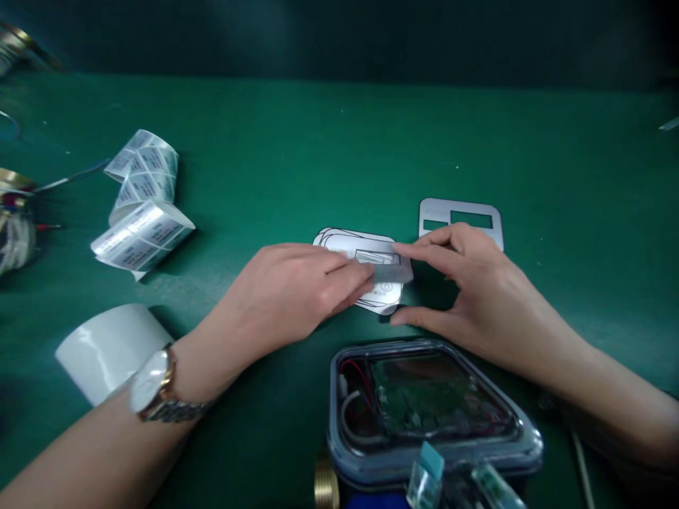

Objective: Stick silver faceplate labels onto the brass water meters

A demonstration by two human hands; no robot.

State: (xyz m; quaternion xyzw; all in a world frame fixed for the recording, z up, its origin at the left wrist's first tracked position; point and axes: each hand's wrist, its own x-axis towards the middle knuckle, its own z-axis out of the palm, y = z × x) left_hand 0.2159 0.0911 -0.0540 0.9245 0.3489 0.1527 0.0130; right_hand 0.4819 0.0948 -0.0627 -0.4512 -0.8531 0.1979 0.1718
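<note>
A small stack of rounded white panel labels [392, 291] with rectangular cut-outs lies on the green table. Its top sheet is tilted, with a greyish lower edge raised above the sheets beneath. My left hand [312, 286], with a watch on its wrist, is closed, fingertips pinching that sheet near its middle; they partly cover it. At the stack's right end is my right hand [472, 283], thumb and fingers spread apart. Its index fingertip touches the top sheet's upper right edge, while the thumb is by the lower corner. Behind this hand lies a single panel label [438, 208] with two visible windows.
Close in front stands a meter-like device [435, 396] with a clear lid, a circuit board and a brass threaded end [325, 488]. To the left are a curled strip of printed stickers [143, 237] and a curled white strip [109, 346]. Wired brass parts [15, 226] sit at the far left.
</note>
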